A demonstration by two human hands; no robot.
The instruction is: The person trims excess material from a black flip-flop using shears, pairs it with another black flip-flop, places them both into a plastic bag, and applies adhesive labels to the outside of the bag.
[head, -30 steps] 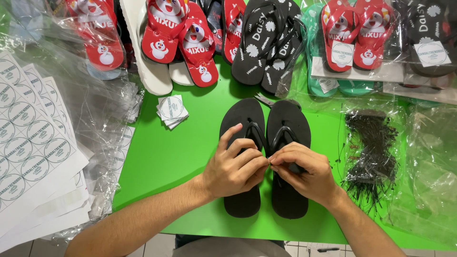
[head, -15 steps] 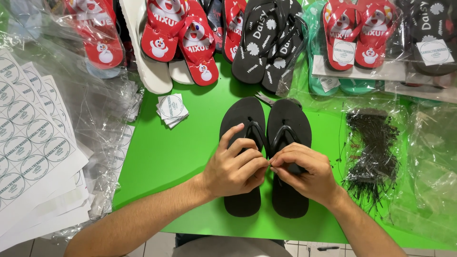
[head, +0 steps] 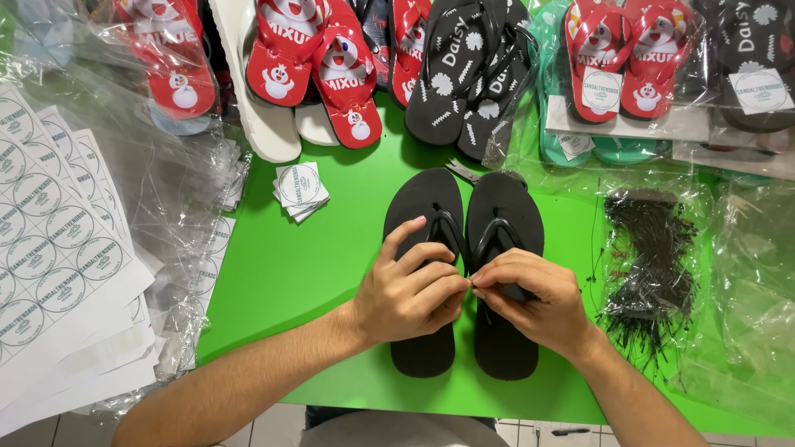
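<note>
Centre frame, my left hand (head: pixel 410 294) and right hand (head: pixel 530 298) meet fingertip to fingertip, pinching something tiny where the straps of the black flip-flops (head: pixel 464 265) touch, the pair lying side by side on the green bench (head: pixel 306 257), bundled black ties (head: pixel 650 257) at right.

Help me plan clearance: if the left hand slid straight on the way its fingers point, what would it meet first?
The left hand points rightward and would likely meet the right hand at once; their fingertips look touching over the black flip-flops.
</note>
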